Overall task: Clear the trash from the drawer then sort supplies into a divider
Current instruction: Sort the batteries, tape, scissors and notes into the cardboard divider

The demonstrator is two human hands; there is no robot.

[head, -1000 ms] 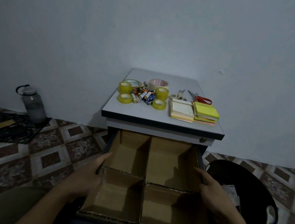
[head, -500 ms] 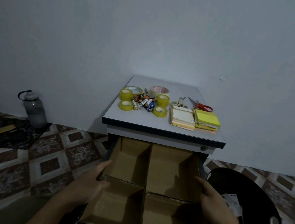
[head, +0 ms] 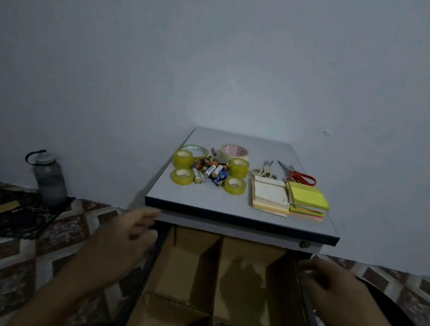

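Note:
A brown cardboard divider (head: 192, 265) with empty compartments sits in the open drawer (head: 154, 256) of a small cabinet. On the cabinet top (head: 205, 201) lie yellow tape rolls (head: 183, 158), a wide pale tape roll (head: 234, 152), a heap of batteries (head: 209, 170), red scissors (head: 300, 176), small pale scissors (head: 262, 170), a paper pad (head: 270, 196) and yellow sticky notes (head: 308, 199). My left hand (head: 124, 235) hovers at the drawer's left front corner, fingers loosely curled and holding nothing. My right hand (head: 333, 285) is by the drawer's right edge, loosely curled and empty.
A black bin (head: 403, 319) stands on the floor right of the drawer, partly behind my right arm. A grey water bottle (head: 48, 179) and a dark mat (head: 9, 212) are on the patterned floor at the left. A wall is close behind the cabinet.
Both hands have come off the divider's sides and risen; the left one moved toward the cabinet's front corner. The view has shifted closer and lower.

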